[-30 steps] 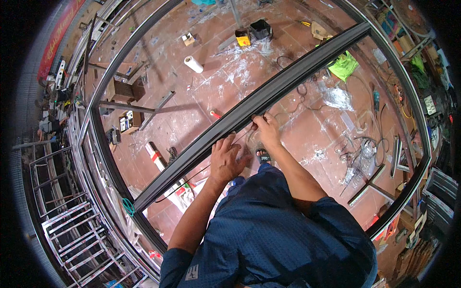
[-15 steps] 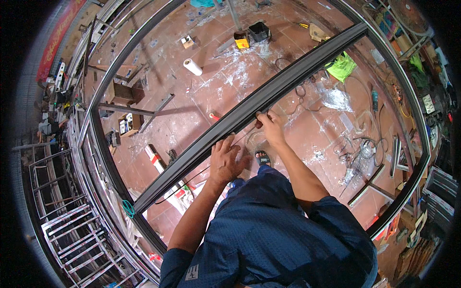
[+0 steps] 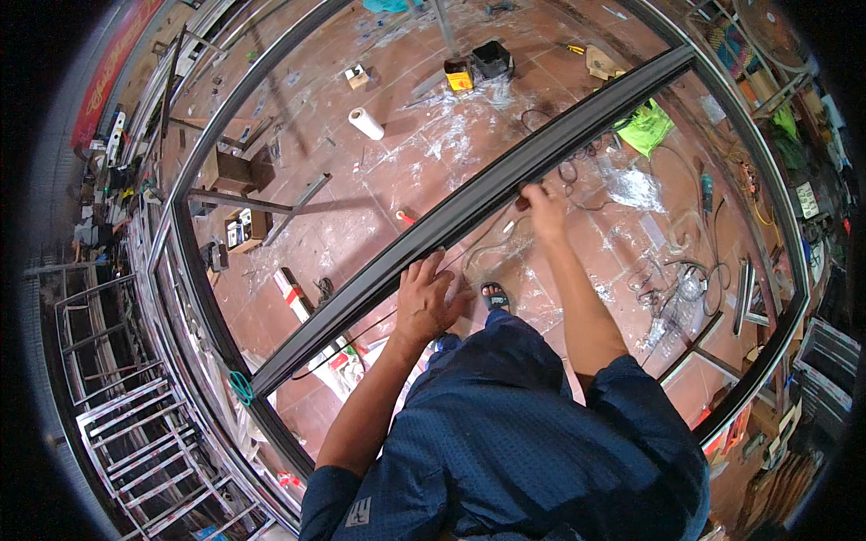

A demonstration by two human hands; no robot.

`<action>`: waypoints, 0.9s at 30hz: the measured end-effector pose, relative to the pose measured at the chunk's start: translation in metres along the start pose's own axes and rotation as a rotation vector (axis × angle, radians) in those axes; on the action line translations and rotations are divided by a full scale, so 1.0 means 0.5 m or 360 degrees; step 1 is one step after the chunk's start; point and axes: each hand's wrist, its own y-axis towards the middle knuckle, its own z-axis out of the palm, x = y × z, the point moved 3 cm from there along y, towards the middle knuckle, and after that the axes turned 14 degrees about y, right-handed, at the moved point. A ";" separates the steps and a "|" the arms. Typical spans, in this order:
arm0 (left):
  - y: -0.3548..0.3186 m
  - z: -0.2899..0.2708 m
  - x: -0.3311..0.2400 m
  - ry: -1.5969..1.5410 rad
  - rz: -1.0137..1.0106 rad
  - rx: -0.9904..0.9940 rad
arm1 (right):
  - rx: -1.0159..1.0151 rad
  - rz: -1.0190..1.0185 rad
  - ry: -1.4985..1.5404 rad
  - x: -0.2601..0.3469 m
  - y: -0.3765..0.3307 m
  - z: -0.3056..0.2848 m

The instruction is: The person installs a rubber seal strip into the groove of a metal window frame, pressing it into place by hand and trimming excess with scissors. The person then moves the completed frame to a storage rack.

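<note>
A long dark metal bar [image 3: 487, 185] runs diagonally across a large dark frame [image 3: 203, 298], from lower left to upper right. My left hand [image 3: 426, 302] lies at the bar's near edge, fingers stretched onto it and thumb apart. Further up the same edge, my right hand [image 3: 544, 209] is closed, its fingertips pressed together at the bar. A thin black strip [image 3: 356, 344] hangs loose below the bar at the left and passes by my left hand toward my right fingers. The fingertips of my right hand partly hide their grip on it.
Beyond the bar, a white roll [image 3: 366, 123], a yellow container [image 3: 458, 76] and a black bucket [image 3: 492, 59] stand on the tiled floor. Cables [image 3: 690, 275] and a bright green cloth [image 3: 645, 128] lie at right. A teal loop [image 3: 241, 388] hangs at the frame's left corner. Metal racks [image 3: 149, 442] stand at left.
My right hand has slid along the bar toward the upper right, away from my left hand. The left hand stays almost where it was.
</note>
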 end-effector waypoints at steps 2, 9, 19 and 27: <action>0.007 -0.005 -0.004 -0.0001 0.0007 0.0015 | -0.0109 -0.0028 0.0009 -0.013 0.057 -0.043; 0.002 -0.008 -0.004 -0.0037 -0.0057 0.0128 | -0.0276 -0.0176 -0.0043 0.019 0.127 -0.089; -0.001 -0.012 -0.001 0.0042 -0.0035 0.0195 | 0.0478 0.0410 0.0076 -0.128 -0.190 0.128; -0.024 -0.018 0.007 0.0008 -0.0108 0.0187 | 0.0738 0.0414 -0.0122 -0.150 -0.199 0.156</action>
